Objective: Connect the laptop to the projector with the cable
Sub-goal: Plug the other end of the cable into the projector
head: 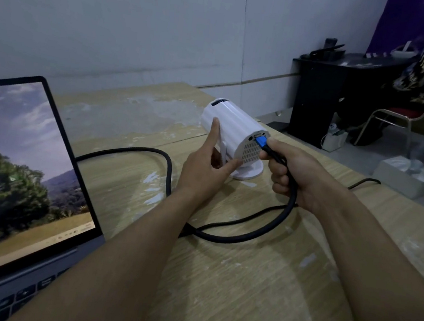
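A small white cylindrical projector [236, 128] stands on its round base on the wooden table [244, 272]. My left hand [209, 165] grips the projector's body from the left, index finger up along its side. My right hand [292, 173] is shut on the black cable [255, 233] just behind its blue plug [261, 141]. The plug's tip sits at a port on the projector's rear face. The cable loops over the table and runs left to the open laptop [15, 175], whose screen shows a landscape. Where the cable meets the laptop is hidden behind the screen.
A second dark cable [364, 183] trails off the table's right edge. Beyond the table stand a black desk [322, 94], a metal chair with a red seat [400, 115] where a person sits, and a white box [405, 177] on the floor.
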